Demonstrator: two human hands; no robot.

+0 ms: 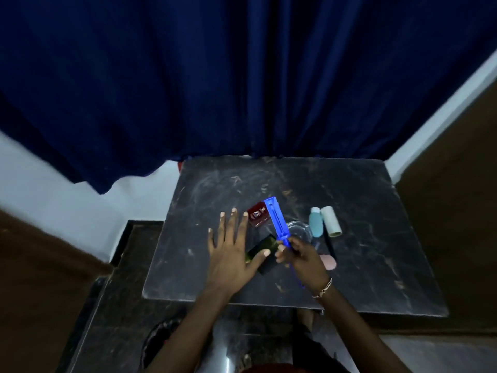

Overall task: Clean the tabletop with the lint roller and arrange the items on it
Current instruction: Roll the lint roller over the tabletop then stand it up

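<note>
Dark blue curtain (242, 76) hangs behind a small black tabletop (363, 265) with a scuffed, streaked surface, and that is where we are working; white wall shows on both sides.

From the head camera, our right hand (304, 261) is closed around the blue handle of the lint roller (278, 223), with fingertips and thumb pinching it near where the handle meets the frame. The roller's head points away from us and up to the left, tilted over the middle of the tabletop; whether it touches the surface we cannot tell. We judge the grip sits low on the handle so the head can be steered across the table. A thin bracelet (324, 289) circles that wrist.

Our left hand (231, 254) is spread flat, fingers apart, holding nothing. Its thumb lies over the near end of a dark rectangular box (265, 249), probably to steady it or slide it out of the roller's path.

Counting what lies on the table: one red box (256, 215) just left of the roller head, one dark box under the thumb, one clear glass dish (300, 231) right beside the roller, one light blue bottle (315, 222) lying next to one pale cylinder (332, 221), and one pinkish object (330, 261) partly hidden behind the right hand. That makes six loose items plus one roller. They are clustered near the centre, so much of the streaked surface looks yet to be rolled, and the items not yet arranged.
</note>
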